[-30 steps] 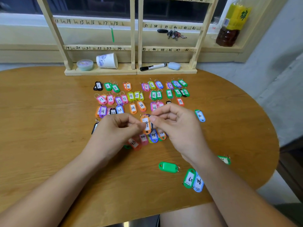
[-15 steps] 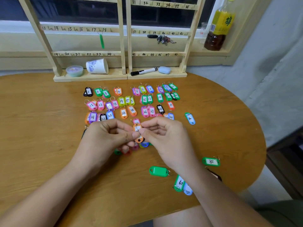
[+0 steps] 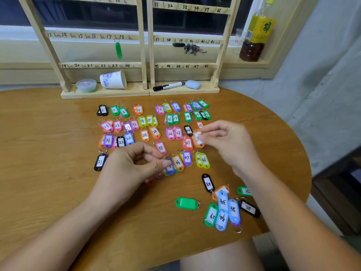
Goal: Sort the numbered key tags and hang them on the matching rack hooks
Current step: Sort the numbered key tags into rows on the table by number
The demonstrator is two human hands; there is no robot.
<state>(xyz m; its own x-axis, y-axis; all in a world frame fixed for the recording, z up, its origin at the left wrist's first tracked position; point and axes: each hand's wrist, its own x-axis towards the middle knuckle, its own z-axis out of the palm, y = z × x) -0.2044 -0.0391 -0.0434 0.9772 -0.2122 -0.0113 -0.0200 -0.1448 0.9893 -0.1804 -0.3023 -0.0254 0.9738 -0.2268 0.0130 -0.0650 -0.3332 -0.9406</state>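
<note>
Pinching a blurred orange tag (image 3: 197, 140), the right hand (image 3: 229, 142) hovers.

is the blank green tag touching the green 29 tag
Apart. The head view shows bare table between the blank green tag and the green 29 tag.

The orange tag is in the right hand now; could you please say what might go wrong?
The orange tag hangs over the sorted rows, so the right hand might knock neighbouring tag 37. The right forearm passes beside the loose pile near the table edge, possibly sweeping tags off.
</note>
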